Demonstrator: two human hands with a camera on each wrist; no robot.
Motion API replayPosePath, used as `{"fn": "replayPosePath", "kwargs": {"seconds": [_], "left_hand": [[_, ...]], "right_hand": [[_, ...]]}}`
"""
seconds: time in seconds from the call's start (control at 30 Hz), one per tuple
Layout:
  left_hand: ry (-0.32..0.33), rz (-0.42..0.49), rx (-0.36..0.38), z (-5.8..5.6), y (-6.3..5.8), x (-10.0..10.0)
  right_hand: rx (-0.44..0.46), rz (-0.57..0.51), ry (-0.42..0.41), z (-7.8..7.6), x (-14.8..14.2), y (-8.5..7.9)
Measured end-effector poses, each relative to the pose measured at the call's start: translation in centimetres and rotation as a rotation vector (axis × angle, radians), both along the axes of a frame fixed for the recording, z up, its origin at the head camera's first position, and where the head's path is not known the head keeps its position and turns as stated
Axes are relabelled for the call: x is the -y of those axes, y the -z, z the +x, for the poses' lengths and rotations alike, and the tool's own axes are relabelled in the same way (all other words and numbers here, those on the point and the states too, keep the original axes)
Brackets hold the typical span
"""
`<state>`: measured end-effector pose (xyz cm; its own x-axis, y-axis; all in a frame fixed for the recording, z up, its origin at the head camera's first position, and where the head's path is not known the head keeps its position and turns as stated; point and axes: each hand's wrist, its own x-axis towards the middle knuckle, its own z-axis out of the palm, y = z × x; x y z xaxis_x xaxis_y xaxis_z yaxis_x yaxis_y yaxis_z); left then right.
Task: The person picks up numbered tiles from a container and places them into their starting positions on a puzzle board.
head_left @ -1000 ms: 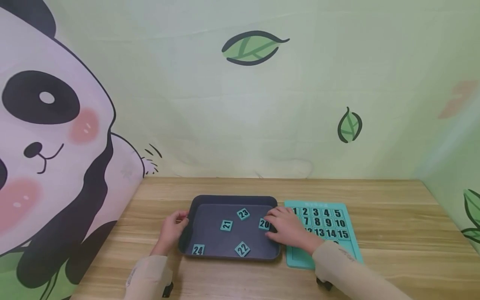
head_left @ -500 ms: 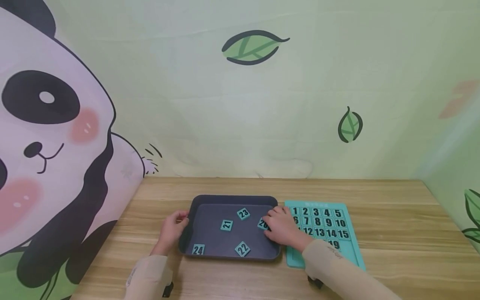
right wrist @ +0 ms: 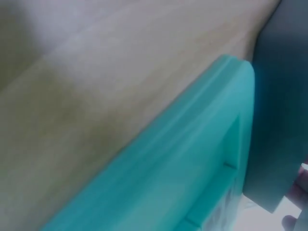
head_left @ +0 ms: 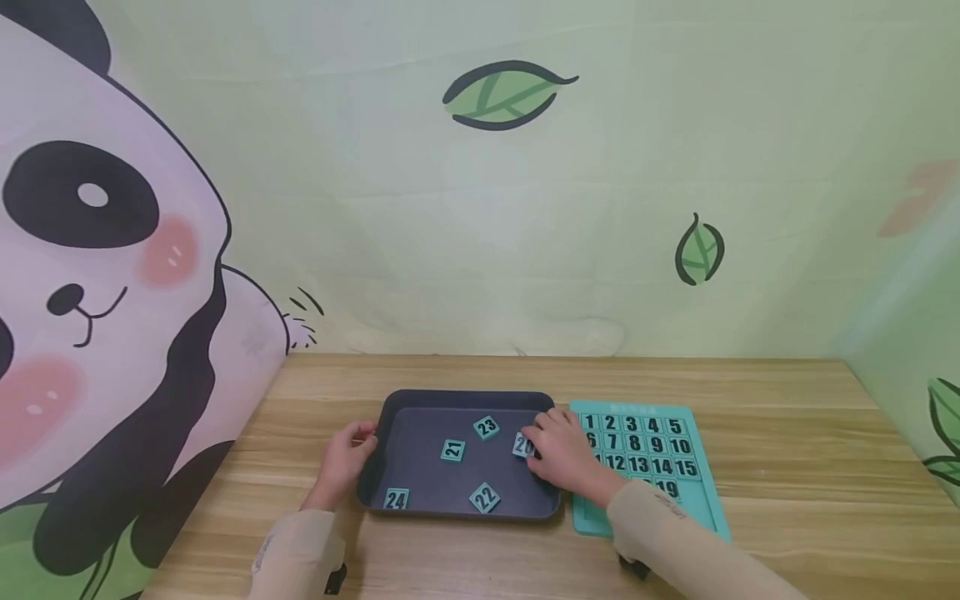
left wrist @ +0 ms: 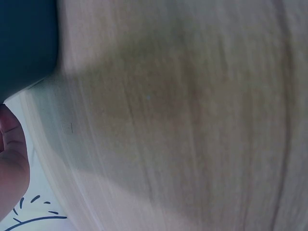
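Observation:
In the head view a dark tray (head_left: 427,475) lies on the table with several teal number tiles in it. My left hand (head_left: 343,462) holds the tray's left rim; in the left wrist view its fingers (left wrist: 13,139) meet the tray wall. My right hand (head_left: 562,450) reaches over the tray's right side and pinches the number tile 20 (head_left: 521,445), partly covered by the fingers. Tiles 21 (head_left: 453,451), 23 (head_left: 487,428), 22 (head_left: 485,498) and 24 (head_left: 397,499) lie apart in the tray. Under my right forearm is a teal number board (head_left: 701,475), filled from the top row down.
The board stands close against the tray's right side, its corner rim (right wrist: 226,77) beside the tray wall (right wrist: 279,110) in the right wrist view. A wooden table (head_left: 810,467) carries both. Behind it hangs a printed backdrop (head_left: 375,208) with a panda and leaves.
My right hand has moved slightly left, further over the tray. Tile 20 has shifted a little left and now looks tilted between the fingers. My left hand and the tray stay put.

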<state>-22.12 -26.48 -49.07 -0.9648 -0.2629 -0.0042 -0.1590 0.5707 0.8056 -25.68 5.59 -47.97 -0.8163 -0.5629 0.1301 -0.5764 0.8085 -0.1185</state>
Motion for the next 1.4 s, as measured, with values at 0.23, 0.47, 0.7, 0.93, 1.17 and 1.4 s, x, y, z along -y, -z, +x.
{"fn": "replayPosePath", "kwargs": {"seconds": [0.23,0.47,0.7,0.93,1.17,1.4], "left_hand": [[-0.002,0.002,0.008,0.1,-0.2,-0.2],[-0.002,0.012,0.022,0.0,-0.1,-0.1],[-0.008,0.01,0.038,-0.1,0.0,-0.1],[0.001,0.009,0.044,-0.2,0.0,0.0],[0.0,0.001,0.043,-0.2,0.0,-0.1],[-0.003,0.0,0.045,-0.2,0.0,-0.1]], "right_hand": [[-0.094,-0.103,-0.066,0.9,-1.6,-1.3],[-0.136,-0.21,-0.079,1.8,-4.2,-2.6],[-0.144,-0.231,-0.067,2.4,-7.6,-3.4],[-0.225,-0.266,-0.061,3.1,-11.0,-3.2],[-0.19,-0.263,-0.029,3.6,-14.3,-2.5],[-0.144,-0.249,0.003,4.1,-17.0,-2.1]]}}
